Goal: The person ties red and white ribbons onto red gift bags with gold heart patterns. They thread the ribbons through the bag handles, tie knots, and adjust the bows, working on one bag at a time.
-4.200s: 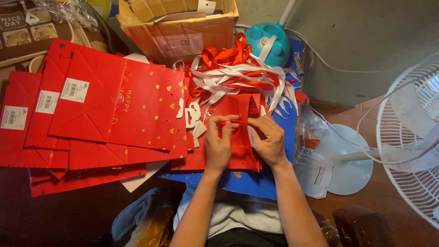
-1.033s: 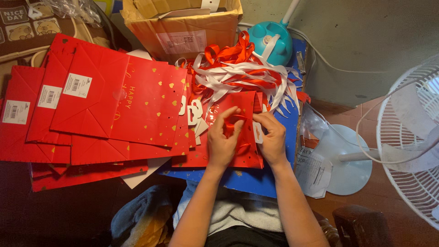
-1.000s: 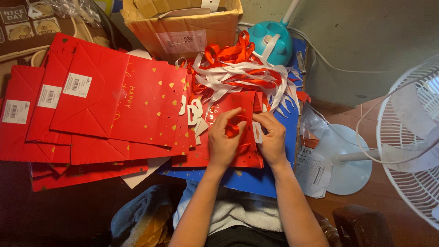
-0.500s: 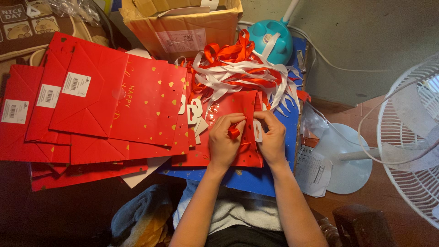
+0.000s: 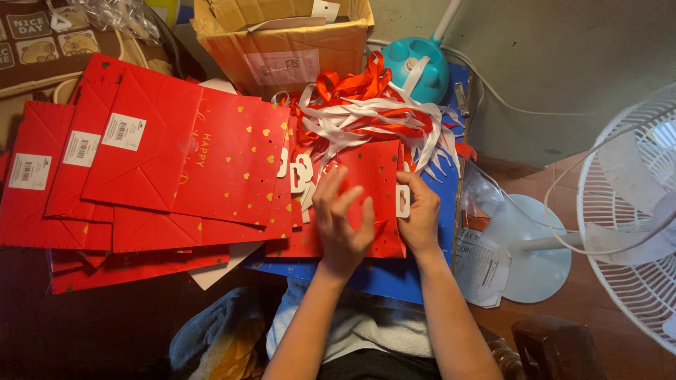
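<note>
Left hand (image 5: pixel 343 224) spread flat on red bag (image 5: pixel 377 176), right hand (image 5: pixel 420 214) pinching its white tag (image 5: pixel 403 201), gold hearts, ribbons (image 5: pixel 373 112) behind

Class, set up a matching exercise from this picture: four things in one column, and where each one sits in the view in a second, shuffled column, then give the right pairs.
Things:
1. cardboard box
2. white fan
3. stack of flat red bags
4. right hand

Places:
A. left part of the view
B. on the right edge of a red bag in the middle
C. top, behind the ribbons
D. far right, on the floor

Pairs: 1-C, 2-D, 3-A, 4-B
</note>
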Demonstrator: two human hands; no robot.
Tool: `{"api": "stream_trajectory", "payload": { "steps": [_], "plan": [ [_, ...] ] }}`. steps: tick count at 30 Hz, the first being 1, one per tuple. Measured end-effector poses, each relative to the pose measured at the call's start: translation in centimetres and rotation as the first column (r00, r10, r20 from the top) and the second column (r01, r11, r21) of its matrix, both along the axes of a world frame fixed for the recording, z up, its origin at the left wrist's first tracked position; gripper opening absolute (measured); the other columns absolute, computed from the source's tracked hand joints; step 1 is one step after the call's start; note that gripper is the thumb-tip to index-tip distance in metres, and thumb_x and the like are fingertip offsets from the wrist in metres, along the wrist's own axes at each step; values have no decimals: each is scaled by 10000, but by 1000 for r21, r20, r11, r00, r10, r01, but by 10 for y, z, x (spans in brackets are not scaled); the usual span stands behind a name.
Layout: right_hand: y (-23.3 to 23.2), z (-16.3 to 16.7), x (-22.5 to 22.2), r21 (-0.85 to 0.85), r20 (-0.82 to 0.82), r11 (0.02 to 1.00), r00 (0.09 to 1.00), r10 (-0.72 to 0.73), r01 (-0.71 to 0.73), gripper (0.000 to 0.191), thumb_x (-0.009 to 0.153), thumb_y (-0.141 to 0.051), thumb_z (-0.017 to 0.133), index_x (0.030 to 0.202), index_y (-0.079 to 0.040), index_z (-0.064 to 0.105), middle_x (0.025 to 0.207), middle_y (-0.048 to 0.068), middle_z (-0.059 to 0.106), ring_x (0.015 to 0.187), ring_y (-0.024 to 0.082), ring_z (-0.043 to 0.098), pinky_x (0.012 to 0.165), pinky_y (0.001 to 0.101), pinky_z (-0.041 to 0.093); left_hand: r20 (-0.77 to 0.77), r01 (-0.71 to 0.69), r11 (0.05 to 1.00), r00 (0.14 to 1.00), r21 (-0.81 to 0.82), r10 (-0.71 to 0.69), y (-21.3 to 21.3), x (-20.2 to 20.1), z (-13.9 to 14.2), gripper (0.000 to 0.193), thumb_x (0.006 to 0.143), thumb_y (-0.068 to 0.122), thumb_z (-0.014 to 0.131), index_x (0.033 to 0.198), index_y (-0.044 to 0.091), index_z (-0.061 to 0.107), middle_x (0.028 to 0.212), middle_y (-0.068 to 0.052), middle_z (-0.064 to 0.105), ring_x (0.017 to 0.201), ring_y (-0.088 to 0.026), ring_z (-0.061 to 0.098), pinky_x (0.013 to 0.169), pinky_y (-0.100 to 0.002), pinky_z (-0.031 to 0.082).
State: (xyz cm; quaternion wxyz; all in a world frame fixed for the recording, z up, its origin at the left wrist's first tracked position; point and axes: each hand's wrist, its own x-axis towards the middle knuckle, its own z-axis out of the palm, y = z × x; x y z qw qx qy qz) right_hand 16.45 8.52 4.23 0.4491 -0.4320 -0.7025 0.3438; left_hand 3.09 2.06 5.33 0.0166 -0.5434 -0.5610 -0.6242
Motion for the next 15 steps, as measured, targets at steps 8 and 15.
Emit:
{"api": "stream_trajectory", "payload": {
  "steps": [8, 15],
  "plan": [
    [2, -3, 10, -208, -7, 978, 1000, 11, -12, 216, 941, -16, 673, 1155, 3, 699, 934, 36, 706, 844, 60, 622, 743, 232, 516, -102, 278, 922, 944, -270, -315, -4, -6, 3, 540, 746, 423, 856, 1031, 54, 585, 925, -110, 589, 933, -314, 582, 1036, -499, 383],
    [-21, 3, 31, -111, 88, 990, 991, 97, -87, 256, 941, -24, 618, 1189, 18, 669, 1031, 69, 733, 930, 115, 672, 836, 277, 529, -59, 305, 895, 938, -324, -341, -6, -8, 1, 268, 850, 296, 795, 889, 97, 620, 859, -37, 603, 901, -256, 589, 1067, -453, 411]
  ]
}}
